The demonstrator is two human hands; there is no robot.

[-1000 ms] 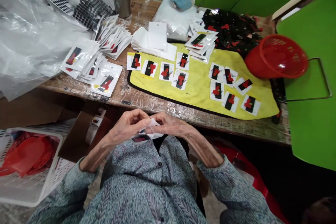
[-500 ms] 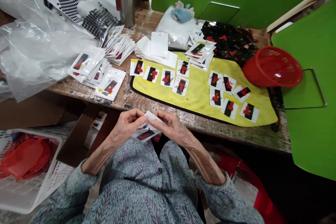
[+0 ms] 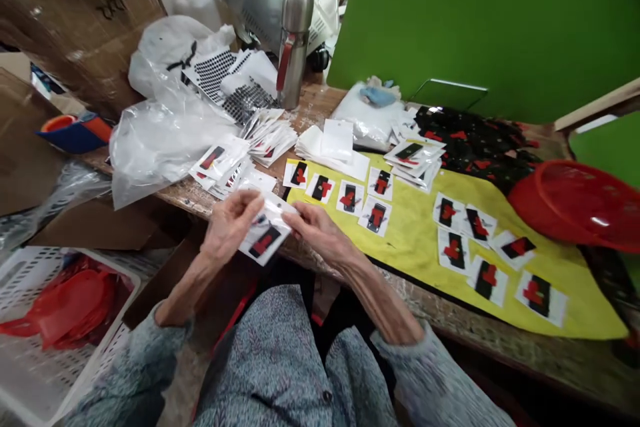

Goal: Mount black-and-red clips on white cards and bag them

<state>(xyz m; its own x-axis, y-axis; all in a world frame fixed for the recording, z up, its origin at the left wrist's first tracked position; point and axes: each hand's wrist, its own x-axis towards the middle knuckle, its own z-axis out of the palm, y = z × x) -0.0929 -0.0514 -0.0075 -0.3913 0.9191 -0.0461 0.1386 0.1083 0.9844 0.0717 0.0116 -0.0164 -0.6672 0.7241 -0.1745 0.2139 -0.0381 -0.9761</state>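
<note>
Between my two hands is a small white plastic packet (image 3: 265, 237) with a black and red piece showing through it. My left hand (image 3: 231, 221) pinches its upper left side. On the other side my right hand (image 3: 320, 230) grips the packet's upper right edge between thumb and fingers. Just beyond my left hand lies a pile of similar filled packets (image 3: 219, 163) on the wooden table. Nearby, on a yellow cloth (image 3: 410, 227), several white cards (image 3: 375, 215) carry black and red pieces.
Behind the packets stand a steel thermos (image 3: 295, 47) and crumpled clear plastic bags (image 3: 165, 140). A red basket (image 3: 575, 203) and a heap of black and red pieces (image 3: 470, 140) are at the right. At lower left is a white crate (image 3: 30, 373) holding red plastic items.
Both hands have moved left with the packet, toward the packet pile, and its printed side shows more. The view has swung left and up, bringing cardboard boxes into sight.
</note>
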